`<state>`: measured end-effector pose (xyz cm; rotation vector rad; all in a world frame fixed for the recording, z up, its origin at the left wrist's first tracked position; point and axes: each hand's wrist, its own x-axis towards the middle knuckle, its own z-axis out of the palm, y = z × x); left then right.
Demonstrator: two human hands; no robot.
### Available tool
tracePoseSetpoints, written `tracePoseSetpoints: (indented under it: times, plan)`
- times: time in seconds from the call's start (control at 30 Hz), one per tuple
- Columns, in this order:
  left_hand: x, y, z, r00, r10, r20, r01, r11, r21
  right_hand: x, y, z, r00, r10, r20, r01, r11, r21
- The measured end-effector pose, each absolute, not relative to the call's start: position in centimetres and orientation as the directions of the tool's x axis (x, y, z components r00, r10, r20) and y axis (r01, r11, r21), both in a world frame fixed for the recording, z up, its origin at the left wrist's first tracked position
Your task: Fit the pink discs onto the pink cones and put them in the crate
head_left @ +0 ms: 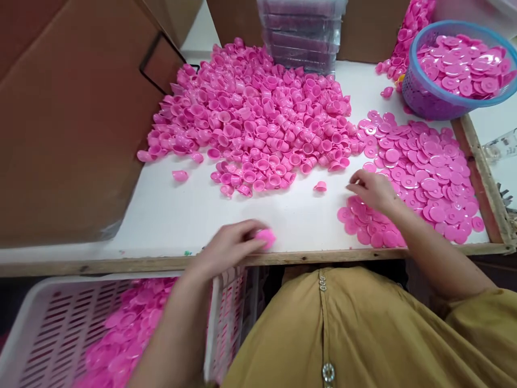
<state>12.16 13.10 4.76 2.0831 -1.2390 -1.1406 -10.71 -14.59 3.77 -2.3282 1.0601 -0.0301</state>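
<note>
pink piece (265, 238) pinched in your left hand (230, 245), fingers curled at it near the front edge of the bench (291, 215); your right hand (375, 189) reaches over pink discs (440, 167), forearm slanting in, fingers bent near a lone cup (320, 186), grip impossible to tell.

A white table (161, 215) is edged with strips of wood (302, 259). Its middle and back are covered by a big, messy heap of little pink cups (262, 118). One loose cup (320, 186) is seen just in front of the heap, and another cup (180, 175) is seen to its left. The right side is covered by flat pink discs (428, 178), piled over each other. The left side is filled by a brown box (72, 134).
</note>
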Motion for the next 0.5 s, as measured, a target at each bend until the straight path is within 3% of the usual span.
tracePoseSetpoints:
  times: [0.1, 0.17, 0.23, 0.4, 0.5]
  plan:
    - [15.6, 22.5, 6.9, 0.353, -0.755, -0.552, -0.52, -0.649, 0.556, -14.1, -17.7, 3.4, 0.672, -0.727, -0.138, -0.737, -0.64, -0.219]
    - [16.9, 26.7, 7.7, 0.506, -0.651, -0.565, -0.548, -0.749, 0.372, -15.2, -18.8, 2.9, 0.693, -0.707, -0.138, -0.72, -0.671, -0.18]
    - [16.7, 27.2, 8.0, 0.613, -0.618, -0.492, -0.556, -0.78, 0.287, -15.4, -19.0, 2.5, 0.729, -0.675, -0.114, -0.682, -0.699, -0.217]
    - [11.3, 13.5, 6.7, 0.64, -0.748, -0.174, -0.588, -0.623, 0.516, -14.2, -17.8, 2.2, 0.753, -0.653, -0.079, -0.613, -0.654, -0.443]
    - [7.6, 2.8, 5.3, 0.496, -0.866, -0.071, -0.688, -0.442, 0.576, -13.8, -16.8, 2.6, 0.706, -0.706, -0.052, -0.606, -0.565, -0.56]
